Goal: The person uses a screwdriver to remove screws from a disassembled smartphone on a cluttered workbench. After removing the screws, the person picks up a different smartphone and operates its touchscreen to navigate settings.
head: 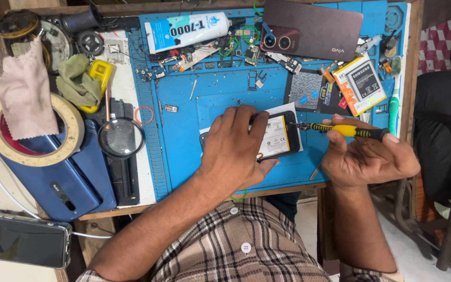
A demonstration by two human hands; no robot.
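Observation:
My left hand (236, 143) lies over an opened black phone (280, 137) on the blue work mat (184, 130), holding it down; the phone's white battery shows by my fingers. My right hand (366, 156) grips a small screwdriver (343, 129) with a yellow and black handle. Its metal tip points left at the phone's right edge. White paper lies under the phone.
A dark red phone (314, 28), a glue tube (186, 30), small circuit parts and a spare battery (360, 83) lie at the mat's back. A magnifying glass (121, 137), tape roll (35, 133), blue phone (63, 183) and cloths sit left. A chair (444, 146) stands right.

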